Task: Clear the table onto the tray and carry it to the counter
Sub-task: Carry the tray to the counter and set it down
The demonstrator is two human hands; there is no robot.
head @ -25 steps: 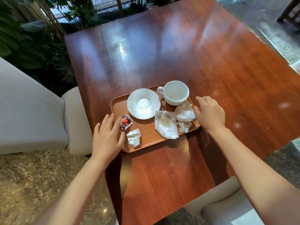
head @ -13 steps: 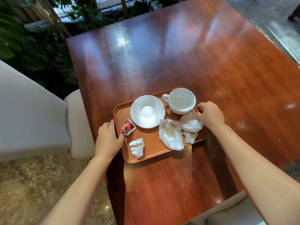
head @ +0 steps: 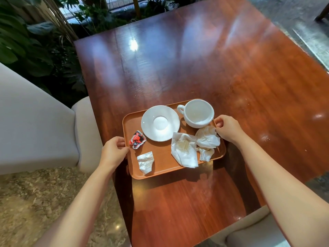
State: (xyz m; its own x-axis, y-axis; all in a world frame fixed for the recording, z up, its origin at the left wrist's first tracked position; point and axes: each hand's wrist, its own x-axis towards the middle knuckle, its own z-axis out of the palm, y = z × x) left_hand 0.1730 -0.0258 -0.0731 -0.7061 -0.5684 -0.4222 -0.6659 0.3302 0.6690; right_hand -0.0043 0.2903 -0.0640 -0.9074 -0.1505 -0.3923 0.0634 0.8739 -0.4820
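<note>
An orange-brown tray (head: 161, 158) sits near the front left of a glossy red-brown wooden table (head: 204, 68). On it are a white saucer (head: 160, 123), an empty white cup (head: 198, 113), crumpled stained napkins (head: 185, 150), a red wrapper (head: 137, 139) and a white sachet (head: 146, 162). My left hand (head: 114, 151) grips the tray's left rim. My right hand (head: 228, 128) grips the right rim beside the cup. The tray casts a shadow on the table below its near edge.
A grey upholstered chair (head: 39, 125) stands left of the table, and another seat (head: 249, 234) shows at the bottom right. Green plants (head: 35, 41) fill the back left. Speckled stone floor (head: 35, 202) lies below left.
Both hands went from lying flat beside the tray to closing on its left and right rims. The view has tilted and moved closer.
</note>
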